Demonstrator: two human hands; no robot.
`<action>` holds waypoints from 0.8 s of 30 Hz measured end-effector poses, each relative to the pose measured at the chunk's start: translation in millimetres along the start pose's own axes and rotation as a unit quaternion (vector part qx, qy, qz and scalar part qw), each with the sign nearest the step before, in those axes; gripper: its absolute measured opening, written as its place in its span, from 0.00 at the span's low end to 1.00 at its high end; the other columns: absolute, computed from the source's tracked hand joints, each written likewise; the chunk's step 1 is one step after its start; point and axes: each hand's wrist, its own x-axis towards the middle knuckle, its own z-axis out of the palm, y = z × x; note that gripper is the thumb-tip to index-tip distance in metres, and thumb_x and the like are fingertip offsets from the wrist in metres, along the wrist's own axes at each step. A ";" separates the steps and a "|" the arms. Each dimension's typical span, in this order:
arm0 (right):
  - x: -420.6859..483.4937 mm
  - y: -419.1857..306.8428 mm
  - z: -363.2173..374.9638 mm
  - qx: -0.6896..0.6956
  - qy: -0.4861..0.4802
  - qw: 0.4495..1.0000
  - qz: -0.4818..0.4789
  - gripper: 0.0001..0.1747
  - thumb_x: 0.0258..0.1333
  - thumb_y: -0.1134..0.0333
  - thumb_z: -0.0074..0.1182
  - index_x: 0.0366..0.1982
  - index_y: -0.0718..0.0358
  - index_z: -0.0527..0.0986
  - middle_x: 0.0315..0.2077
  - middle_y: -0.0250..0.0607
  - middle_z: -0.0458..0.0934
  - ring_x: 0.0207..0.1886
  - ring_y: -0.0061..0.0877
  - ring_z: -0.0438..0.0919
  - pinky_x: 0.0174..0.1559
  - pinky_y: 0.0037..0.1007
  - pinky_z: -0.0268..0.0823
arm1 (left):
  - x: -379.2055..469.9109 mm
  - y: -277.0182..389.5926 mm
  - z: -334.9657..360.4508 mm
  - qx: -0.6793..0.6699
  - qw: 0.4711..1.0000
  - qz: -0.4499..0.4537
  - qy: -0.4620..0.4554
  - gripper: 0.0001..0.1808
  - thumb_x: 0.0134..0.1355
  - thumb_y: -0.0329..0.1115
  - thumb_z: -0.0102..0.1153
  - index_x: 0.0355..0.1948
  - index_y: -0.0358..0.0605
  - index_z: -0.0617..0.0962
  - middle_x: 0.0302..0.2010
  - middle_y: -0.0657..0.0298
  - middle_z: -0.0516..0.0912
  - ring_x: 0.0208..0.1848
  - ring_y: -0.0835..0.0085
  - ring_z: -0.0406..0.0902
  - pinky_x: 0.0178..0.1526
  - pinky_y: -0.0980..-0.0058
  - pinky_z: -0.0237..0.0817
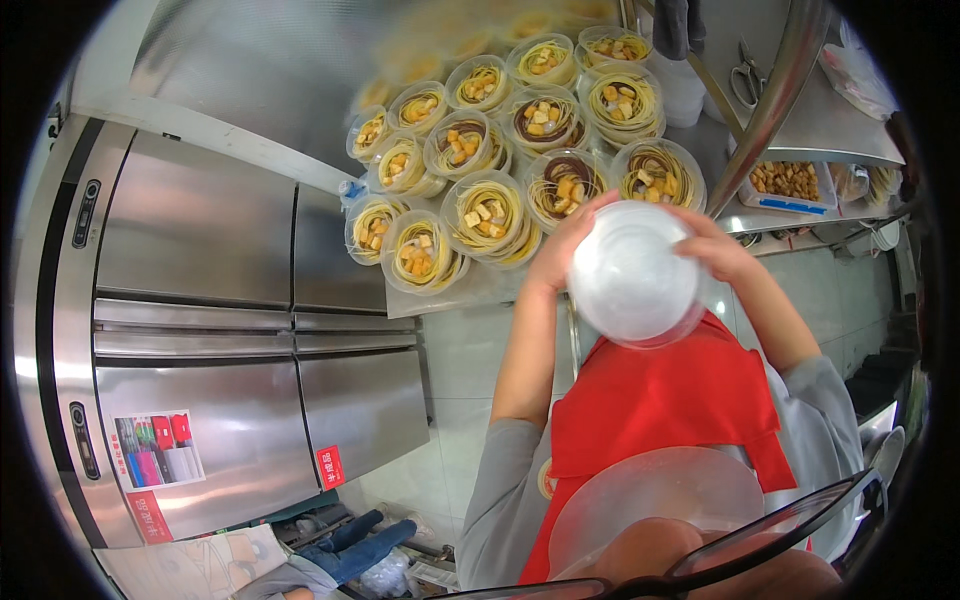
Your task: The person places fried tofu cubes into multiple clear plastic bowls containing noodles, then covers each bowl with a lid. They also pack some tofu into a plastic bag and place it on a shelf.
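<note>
A stack of round translucent plastic bowls (634, 271) is held in front of the red apron, its round bottom facing the camera. My left hand (562, 244) grips its left side, the fingers partly behind it. My right hand (709, 244) is at its upper right edge, slightly blurred. Just beyond my hands, many round plastic bowls stand on a steel table, some on top of others. One near bowl of noodles (489, 214) holds yellow strands with fried cubes on top; another bowl (566, 187) has yellow and dark brown strands with cubes.
A steel post (780, 97) rises right of the bowls. Scissors (744, 79) lie on a steel shelf, above a plastic box of fried cubes (785, 182). Stacked clear containers (679, 90) stand behind the bowls. A steel refrigerator (195, 225) is at left; a person in jeans (360, 547) is at lower left.
</note>
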 end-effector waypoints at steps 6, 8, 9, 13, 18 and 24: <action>52.8 -24.8 33.3 -0.087 -0.193 0.977 0.009 0.31 0.59 0.68 0.53 0.64 0.66 0.67 0.62 0.42 0.70 0.65 0.29 0.66 0.67 0.33 0.57 | -51.5 19.4 -19.2 -0.047 0.998 0.012 0.050 0.34 0.70 0.49 0.50 0.67 0.32 0.66 0.66 0.53 0.71 0.67 0.66 0.66 0.69 0.67 0.55; 72.8 -28.2 40.9 -0.148 -0.197 0.969 -0.031 0.26 0.64 0.68 0.51 0.62 0.66 0.69 0.62 0.42 0.71 0.66 0.29 0.66 0.67 0.33 0.56 | -69.0 27.3 -24.2 -0.015 0.989 -0.015 0.145 0.33 0.69 0.48 0.51 0.65 0.31 0.68 0.65 0.53 0.72 0.67 0.66 0.66 0.69 0.67 0.55; 89.1 -30.8 46.8 -0.185 -0.201 0.961 -0.042 0.22 0.66 0.64 0.50 0.59 0.65 0.73 0.57 0.41 0.76 0.62 0.27 0.71 0.65 0.31 0.59 | -75.1 32.7 -28.0 0.007 0.981 -0.028 0.190 0.32 0.69 0.48 0.51 0.64 0.31 0.69 0.65 0.54 0.72 0.67 0.65 0.66 0.69 0.66 0.54; 145.2 -61.0 41.0 -0.058 -0.225 0.968 -0.091 0.18 0.69 0.62 0.49 0.53 0.65 0.77 0.47 0.36 0.81 0.50 0.22 0.77 0.55 0.29 0.68 | -97.5 46.4 -34.2 0.016 0.968 -0.034 0.247 0.32 0.68 0.46 0.52 0.64 0.29 0.69 0.65 0.52 0.71 0.68 0.63 0.66 0.69 0.64 0.55; 234.3 -106.2 -8.9 -0.250 0.105 0.866 -0.420 0.17 0.70 0.67 0.45 0.57 0.59 0.75 0.50 0.41 0.81 0.55 0.36 0.78 0.57 0.35 0.69 | -105.4 45.3 -24.9 -0.041 0.949 -0.009 0.311 0.38 0.63 0.50 0.58 0.64 0.28 0.68 0.66 0.48 0.69 0.68 0.59 0.66 0.70 0.62 0.54; 340.2 -82.9 -115.5 -0.593 0.478 0.637 -0.118 0.24 0.63 0.68 0.47 0.60 0.45 0.72 0.63 0.40 0.70 0.69 0.44 0.62 0.69 0.52 0.46 | -97.7 52.2 -39.5 -0.079 0.948 -0.007 0.308 0.39 0.62 0.49 0.60 0.64 0.29 0.68 0.68 0.49 0.67 0.70 0.58 0.64 0.70 0.61 0.53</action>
